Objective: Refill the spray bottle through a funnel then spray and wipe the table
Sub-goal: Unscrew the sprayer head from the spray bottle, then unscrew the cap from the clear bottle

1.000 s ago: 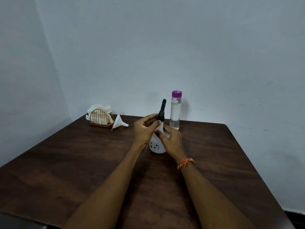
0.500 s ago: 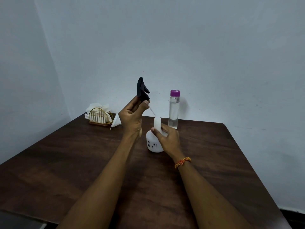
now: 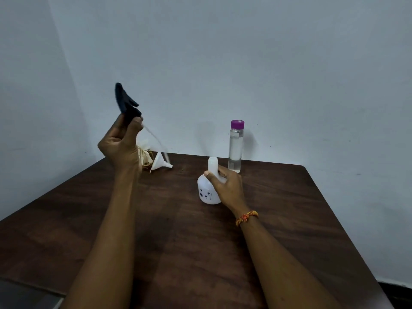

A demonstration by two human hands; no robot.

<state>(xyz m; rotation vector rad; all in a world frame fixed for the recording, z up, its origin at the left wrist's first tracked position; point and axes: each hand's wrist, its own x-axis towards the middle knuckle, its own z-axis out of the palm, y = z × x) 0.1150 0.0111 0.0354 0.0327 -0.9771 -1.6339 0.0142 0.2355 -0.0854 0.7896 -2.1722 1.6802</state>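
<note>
Dark table (image 3: 200,253) | left hand (image 3: 121,144) pinches sprayer head (image 3: 126,103) aloft | right hand (image 3: 227,186) grips bottle (image 3: 206,189) mid-table

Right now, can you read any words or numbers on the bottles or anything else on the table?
No words or numbers can be read anywhere.
White spray bottle: small dark marks printed on its front, more like little drawings than letters; too small and blurred to read.
Clear water bottle with the purple cap: no label shows.
Black spray head in the left hand: no writing shows.
White funnel: plain.
</note>
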